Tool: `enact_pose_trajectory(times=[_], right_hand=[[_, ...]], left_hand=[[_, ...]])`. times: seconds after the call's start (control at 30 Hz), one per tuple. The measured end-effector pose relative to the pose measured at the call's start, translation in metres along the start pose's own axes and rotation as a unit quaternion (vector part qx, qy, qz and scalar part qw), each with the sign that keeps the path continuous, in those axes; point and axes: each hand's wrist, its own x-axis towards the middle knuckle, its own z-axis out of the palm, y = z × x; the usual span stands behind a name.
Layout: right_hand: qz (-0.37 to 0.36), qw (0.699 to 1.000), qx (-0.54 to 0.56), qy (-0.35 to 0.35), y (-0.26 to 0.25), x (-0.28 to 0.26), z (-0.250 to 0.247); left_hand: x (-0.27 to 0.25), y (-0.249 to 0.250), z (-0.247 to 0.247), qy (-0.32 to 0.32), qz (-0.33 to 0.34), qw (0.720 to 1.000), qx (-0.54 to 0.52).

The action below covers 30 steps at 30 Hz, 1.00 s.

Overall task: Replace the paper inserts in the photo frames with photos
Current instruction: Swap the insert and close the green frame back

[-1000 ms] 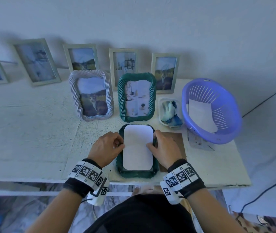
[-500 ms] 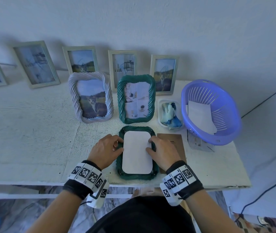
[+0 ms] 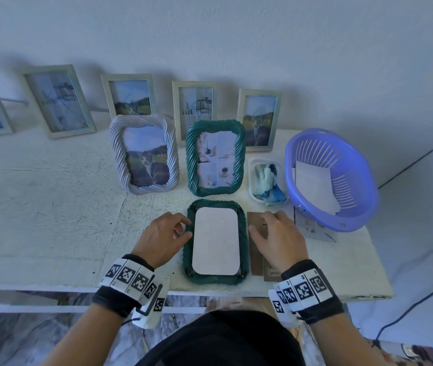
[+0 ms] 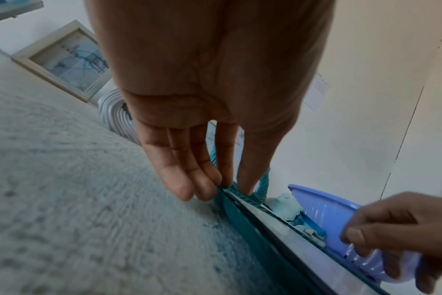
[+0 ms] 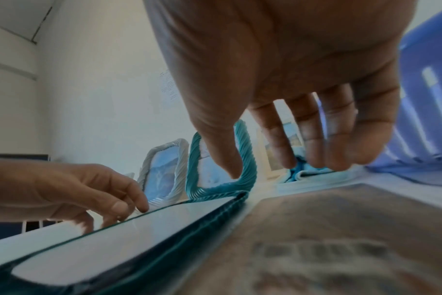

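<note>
the green frame [image 3: 216,241] lies face down flat on the worktop [image 3: 51,220], near the front edge, with a white sheet [image 3: 215,240] resting in its open back. whether that sheet is a photo back or a paper insert cannot be told.

the left hand [image 3: 162,239] sits at the frame's left rim, its fingers [image 4: 187,179] fairly straight and pointing down, tips touching the twisted green edge; thumb and forefinger lie on either side of the rim in the left wrist view, a light touch more than a grip.

the right hand [image 3: 278,239] hovers just right of the frame, over a brown backing board [image 3: 256,257] that lies flat beside it. its fingers [image 5: 313,135] are spread and relaxed, holding nothing, clear of the frame.

just behind the flat frame stands a second green frame [image 3: 215,158] with a photo in it, and left of that a pale twisted frame [image 3: 144,154]. right and behind the flat frame sit a small tray of cloth [image 3: 266,180] and a purple basket [image 3: 347,207] holding white sheets.
</note>
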Motion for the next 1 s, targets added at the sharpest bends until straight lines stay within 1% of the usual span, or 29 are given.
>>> enact_pose_trajectory(times=[0.1, 0.2, 0.33, 0.43, 0.5, 0.6, 0.67, 0.77, 0.83, 1.0], right_hand=[[0.079, 0.993, -0.070, -0.050, 0.010, -0.006, -0.003], [0.120, 0.985, -0.076, -0.094, 0.015, -0.014, 0.001], [0.139, 0.985, -0.037, -0.100, 0.019, -0.017, 0.004], [0.160, 0.982, 0.006, -0.100, 0.026, -0.016, -0.001], [0.167, 0.982, 0.021, -0.087, 0.031, -0.017, -0.007], [0.151, 0.986, 0.041, -0.050, 0.027, -0.023, -0.015], [0.116, 0.991, 0.046, -0.043, 0.012, -0.027, -0.017], [0.060, 0.996, 0.039, -0.062, -0.019, -0.029, -0.008], [0.036, 0.996, 0.026, -0.072, -0.037, -0.027, 0.001], [0.014, 0.997, 0.014, -0.080, -0.063, -0.020, 0.016]], left_hand=[[-0.001, 0.001, -0.001, -0.020, -0.013, 1.000, -0.020], [-0.002, 0.003, -0.002, -0.037, -0.039, 0.997, -0.054], [-0.004, 0.008, -0.001, -0.046, -0.058, 0.993, -0.092], [-0.004, 0.008, 0.000, -0.048, -0.064, 0.992, -0.093], [-0.004, 0.007, 0.000, -0.047, -0.065, 0.993, -0.092], [-0.005, 0.005, 0.002, -0.050, -0.065, 0.993, -0.088], [-0.005, 0.003, 0.003, -0.056, -0.063, 0.993, -0.078], [-0.005, 0.000, 0.004, -0.060, -0.058, 0.995, -0.057], [-0.004, 0.000, 0.003, -0.061, -0.052, 0.995, -0.053], [-0.005, 0.002, 0.003, -0.059, -0.041, 0.997, -0.041]])
